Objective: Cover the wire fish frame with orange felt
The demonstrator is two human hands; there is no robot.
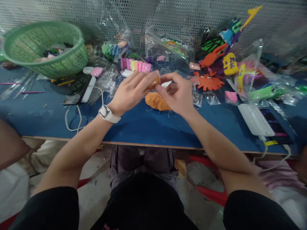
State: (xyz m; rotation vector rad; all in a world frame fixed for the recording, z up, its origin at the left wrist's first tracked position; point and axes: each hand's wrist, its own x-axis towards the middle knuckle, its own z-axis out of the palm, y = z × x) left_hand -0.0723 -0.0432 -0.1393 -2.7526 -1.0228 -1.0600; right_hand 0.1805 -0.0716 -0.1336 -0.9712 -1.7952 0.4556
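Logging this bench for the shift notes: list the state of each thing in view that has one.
Left hand: pinching the orange lump.
Right hand: fingertips on the lump.
Orange lump: held above the table.
Orange sheet: flat on the table.
Basket: tilted, holding items.
Orange crab: lying flat.

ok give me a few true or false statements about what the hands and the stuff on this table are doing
1. Both hands pinch a small orange piece between them. True: the left hand and right hand meet on the small orange piece, above the blue table.
2. The green basket stands at the right end of the table. False: the green basket is at the far left, tilted.
3. A flat orange piece lies on the table under the hands. True: the flat orange piece rests there.
4. The watch is on the right wrist. False: the white watch is on the left wrist.
5. The orange crab figure is inside the basket. False: the orange crab figure lies on the table, right of the hands.
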